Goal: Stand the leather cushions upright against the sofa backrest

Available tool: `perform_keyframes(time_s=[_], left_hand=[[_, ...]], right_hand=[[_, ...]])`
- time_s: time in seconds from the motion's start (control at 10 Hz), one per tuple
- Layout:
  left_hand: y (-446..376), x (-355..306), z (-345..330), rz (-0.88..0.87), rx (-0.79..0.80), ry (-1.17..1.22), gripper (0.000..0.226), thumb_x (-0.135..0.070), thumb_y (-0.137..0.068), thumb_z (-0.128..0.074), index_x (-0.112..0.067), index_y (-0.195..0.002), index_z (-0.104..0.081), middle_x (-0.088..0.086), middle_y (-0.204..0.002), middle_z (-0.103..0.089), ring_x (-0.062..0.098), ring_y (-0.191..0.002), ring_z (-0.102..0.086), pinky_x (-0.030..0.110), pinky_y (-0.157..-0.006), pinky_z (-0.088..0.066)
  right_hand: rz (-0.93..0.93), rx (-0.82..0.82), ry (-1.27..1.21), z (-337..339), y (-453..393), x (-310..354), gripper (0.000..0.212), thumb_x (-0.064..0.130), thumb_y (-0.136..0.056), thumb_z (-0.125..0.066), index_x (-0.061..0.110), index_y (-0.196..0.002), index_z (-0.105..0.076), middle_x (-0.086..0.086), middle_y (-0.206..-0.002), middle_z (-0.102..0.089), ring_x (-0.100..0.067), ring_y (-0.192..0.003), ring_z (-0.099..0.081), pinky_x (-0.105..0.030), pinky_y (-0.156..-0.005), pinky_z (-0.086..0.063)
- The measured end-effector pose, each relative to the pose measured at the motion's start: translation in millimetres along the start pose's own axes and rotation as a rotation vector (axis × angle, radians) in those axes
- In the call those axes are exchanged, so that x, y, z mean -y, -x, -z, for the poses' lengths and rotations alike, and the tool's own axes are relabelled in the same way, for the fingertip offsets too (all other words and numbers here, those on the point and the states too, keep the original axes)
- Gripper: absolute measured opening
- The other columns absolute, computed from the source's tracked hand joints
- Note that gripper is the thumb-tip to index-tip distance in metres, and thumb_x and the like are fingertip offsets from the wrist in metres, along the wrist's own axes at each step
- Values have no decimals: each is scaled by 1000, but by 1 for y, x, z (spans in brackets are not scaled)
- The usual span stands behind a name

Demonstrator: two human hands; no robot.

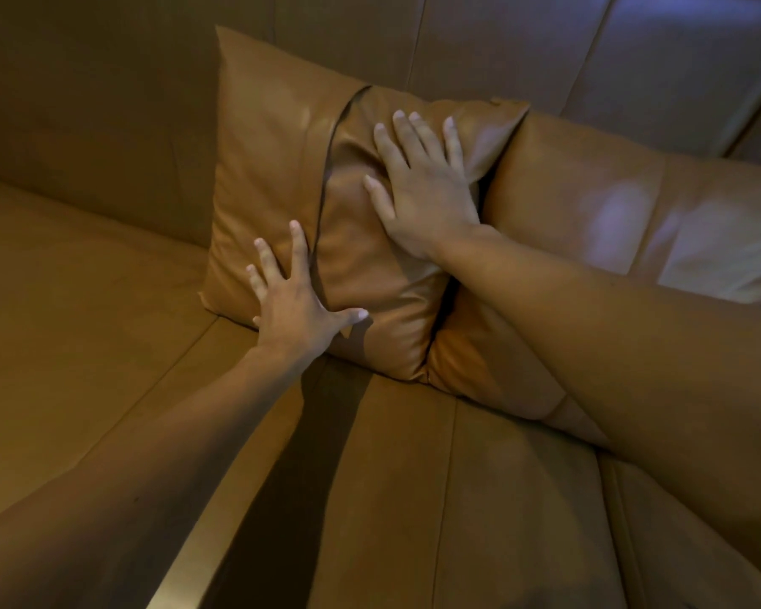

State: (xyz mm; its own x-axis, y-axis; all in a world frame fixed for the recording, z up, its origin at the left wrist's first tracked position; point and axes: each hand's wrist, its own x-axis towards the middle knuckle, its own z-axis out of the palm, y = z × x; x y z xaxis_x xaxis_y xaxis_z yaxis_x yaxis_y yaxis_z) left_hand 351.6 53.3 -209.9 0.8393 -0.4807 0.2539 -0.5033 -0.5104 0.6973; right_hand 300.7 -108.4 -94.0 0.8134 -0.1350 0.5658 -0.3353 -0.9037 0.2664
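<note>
The tan leather sofa seat (106, 345) filled nearly everything I could see, dim and warm-lit, with the backrest (106, 103) rising behind and little of the room beyond it showing. One leather cushion (264, 169) stood upright against the backrest with a second cushion (370, 279) leaning across its front (a third (589, 204) lay slumped just beside them, so the job was only partly done, I judged). My left hand (291, 309) was spread flat on the upright one's lower edge and my right hand (422, 191) pressed open-palmed on the second, gripping nothing.

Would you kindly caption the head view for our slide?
Both open hands, left hand and right hand, press overlapping leather cushions against the sofa backrest.
</note>
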Motion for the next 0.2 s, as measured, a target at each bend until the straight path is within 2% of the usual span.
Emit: perform_keyframes(time_s=[0.2], left_hand=[[12, -26, 9, -13, 14, -28, 135, -66, -59, -80, -36, -153, 12, 19, -163, 10, 47, -146, 5, 72, -106, -21]], right_hand=[[9, 31, -23, 26, 35, -1, 61, 48, -101, -26, 15, -152, -28, -16, -161, -22, -30, -148, -14, -54, -119, -8]])
